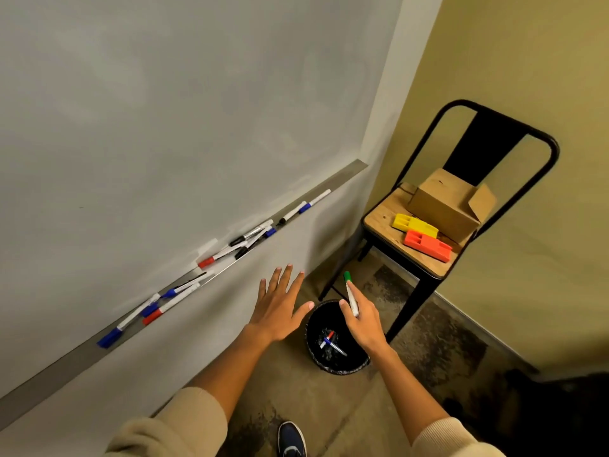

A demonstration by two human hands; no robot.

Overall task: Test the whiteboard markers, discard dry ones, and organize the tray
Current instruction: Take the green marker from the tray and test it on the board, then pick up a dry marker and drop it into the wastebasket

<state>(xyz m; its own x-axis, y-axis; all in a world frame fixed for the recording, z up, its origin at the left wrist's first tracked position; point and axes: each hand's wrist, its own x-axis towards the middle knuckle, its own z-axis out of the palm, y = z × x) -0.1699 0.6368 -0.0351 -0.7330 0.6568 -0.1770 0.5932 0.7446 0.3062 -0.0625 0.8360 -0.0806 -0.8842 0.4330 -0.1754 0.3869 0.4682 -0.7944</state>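
Our right hand [362,319] pinches the green-capped marker [351,296] above the bin [336,364]; left hand [280,308] spread beside it. Discard step, we judge: next, release over bin, away from tray [49,377].

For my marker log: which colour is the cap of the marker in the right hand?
Green. The head view shows the green cap at the marker's far end, above the right hand.

Black metal chair [540,140] with wooden seat, cardboard box [445,201], yellow block [415,224], orange block [428,245], blue shoe [291,438]
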